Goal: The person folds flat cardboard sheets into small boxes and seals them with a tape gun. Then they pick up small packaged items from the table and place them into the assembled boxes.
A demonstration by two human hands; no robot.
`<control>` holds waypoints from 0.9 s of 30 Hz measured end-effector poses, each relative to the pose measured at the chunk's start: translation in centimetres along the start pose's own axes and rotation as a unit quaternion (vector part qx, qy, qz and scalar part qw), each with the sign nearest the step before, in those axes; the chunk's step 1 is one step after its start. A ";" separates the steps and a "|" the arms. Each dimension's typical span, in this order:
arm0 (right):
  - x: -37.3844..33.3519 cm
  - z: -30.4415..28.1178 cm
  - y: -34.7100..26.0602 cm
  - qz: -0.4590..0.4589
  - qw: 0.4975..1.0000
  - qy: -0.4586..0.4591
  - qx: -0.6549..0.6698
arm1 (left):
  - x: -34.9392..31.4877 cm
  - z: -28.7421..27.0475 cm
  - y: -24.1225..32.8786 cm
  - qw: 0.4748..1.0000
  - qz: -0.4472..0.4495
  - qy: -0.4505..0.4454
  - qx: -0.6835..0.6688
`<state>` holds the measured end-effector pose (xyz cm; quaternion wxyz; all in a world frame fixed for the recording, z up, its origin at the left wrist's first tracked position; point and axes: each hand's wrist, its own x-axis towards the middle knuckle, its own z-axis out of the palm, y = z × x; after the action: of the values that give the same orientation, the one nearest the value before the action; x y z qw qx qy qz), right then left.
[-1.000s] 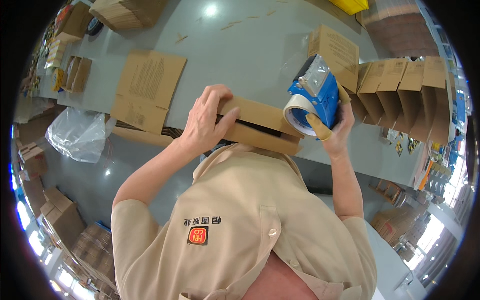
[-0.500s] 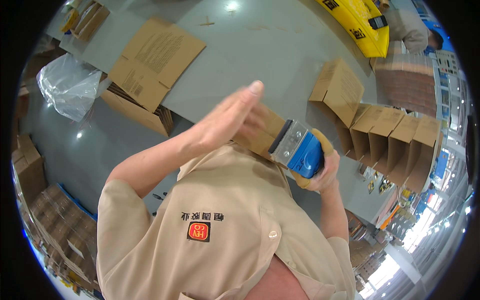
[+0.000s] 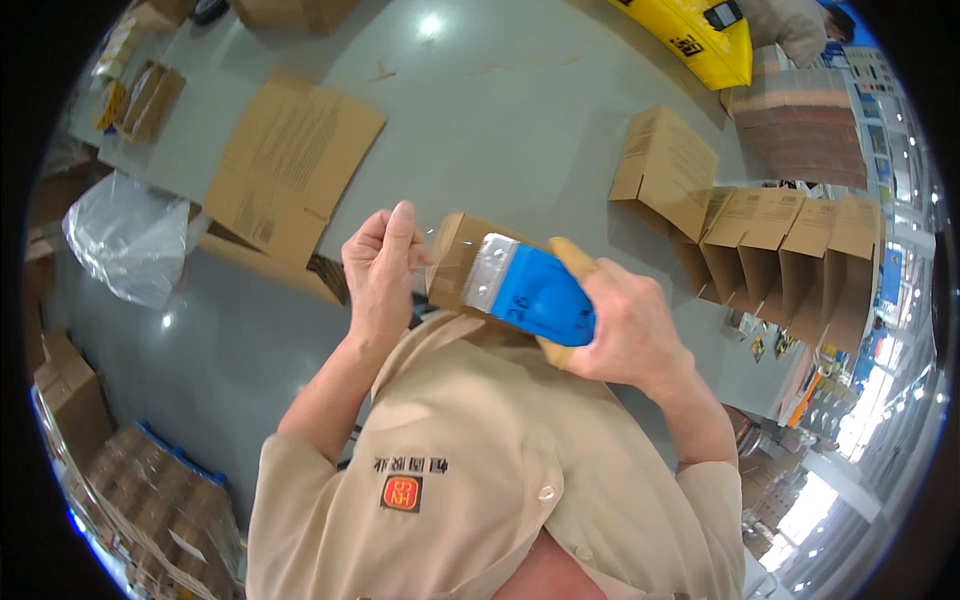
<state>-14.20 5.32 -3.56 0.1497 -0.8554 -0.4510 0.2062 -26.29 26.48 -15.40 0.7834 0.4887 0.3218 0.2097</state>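
Two hands are working at the box (image 3: 452, 258), the left hand (image 3: 378, 262) staying near its left end and the right hand (image 3: 630, 318) bringing the dispenser (image 3: 545, 295) over it. A second ago the dispenser was tilting upward at the box's right end with its tape roll showing; now it is lying across the box, its metal head (image 3: 490, 270) pointing toward the left hand and the roll hiding from view. Half a second ago the left hand was sweeping, blurred, over the box; now it is sitting beyond the left end.

The right hand is grasping the dispenser from the right, its back facing up, with yellow finger covers (image 3: 568, 258) wrapping its digits along both sides. The left hand is curling its fingers inward while its thumb is pointing up and away from the body; whether it is pinching the box's edge, one cannot tell. Both forearms are reaching up from bent elbows. The carton (image 3: 295, 165) is lying beyond and left of the left hand, and the row of boxes (image 3: 785, 240) is standing right of the right hand.
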 end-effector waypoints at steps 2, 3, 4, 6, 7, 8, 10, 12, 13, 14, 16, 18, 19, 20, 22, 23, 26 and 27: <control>0.7 0.1 -0.7 -0.027 0.999 0.029 -0.017 | 0.8 -0.5 -0.8 0.990 -0.041 0.003 0.134; 0.3 -0.3 -0.7 -0.042 0.998 0.042 0.001 | 0.9 -0.7 -1.2 0.982 -0.049 -0.001 0.181; -0.2 -0.4 -0.3 -0.008 0.999 0.027 -0.020 | 1.0 -0.8 -1.6 0.970 -0.072 -0.017 0.232; -2.8 -1.2 1.2 -0.022 0.999 0.020 -0.041 | 1.2 -1.0 -2.0 0.965 -0.058 -0.029 0.253; -4.7 -1.7 2.7 0.010 0.998 0.010 -0.060 | 1.2 -1.0 -2.2 0.958 -0.081 -0.017 0.274; -6.8 -2.2 4.4 0.024 0.997 0.001 -0.076 | 1.2 -1.0 -2.3 0.961 -0.058 -0.037 0.267; -9.5 -0.9 8.4 -0.016 0.998 0.054 -0.006 | 1.3 -0.9 -2.3 0.956 -0.061 -0.035 0.286; -10.8 2.6 11.7 -0.040 0.992 0.115 0.029 | 1.5 -0.9 -2.4 0.939 -0.044 -0.062 0.335; -10.9 4.2 13.1 -0.004 0.997 0.076 0.015 | 1.6 -1.0 -2.4 0.928 -0.044 -0.074 0.363; -10.6 5.6 14.1 0.006 0.998 0.061 0.015 | 1.6 -1.0 -2.6 0.911 -0.037 -0.090 0.400; -9.4 7.1 14.9 0.034 0.999 -0.004 -0.004 | 1.9 -1.1 -2.8 0.865 -0.028 -0.127 0.485; -7.5 7.1 14.5 0.060 0.997 -0.023 -0.054 | 2.3 -1.1 -3.2 0.846 -0.035 -0.148 0.511; -6.3 7.2 14.0 0.122 0.986 -0.081 -0.083 | 2.6 -1.0 -3.6 0.839 -0.033 -0.154 0.520; -5.2 7.1 13.5 0.129 0.975 -0.131 -0.123 | 2.9 -1.0 -3.9 0.835 -0.044 -0.154 0.527; -3.7 7.1 12.4 0.128 0.971 -0.193 -0.057 | 3.6 -1.0 -4.1 0.837 -0.039 -0.127 0.531; -3.8 6.8 12.1 0.170 0.962 -0.208 -0.052 | 3.7 -1.2 -3.9 0.848 -0.041 -0.129 0.512; -6.0 6.1 11.3 0.251 0.965 -0.066 0.042 | 4.3 -2.3 -2.0 0.907 0.038 -0.094 0.408; -7.4 5.7 11.3 0.283 0.949 0.048 0.128 | 4.5 -2.8 -1.1 0.937 0.035 -0.057 0.343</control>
<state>-12.78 -6.65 -11.89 0.2150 -0.9303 -0.1524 0.2553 -25.06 30.64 -18.64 0.5773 0.7499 0.3114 0.0855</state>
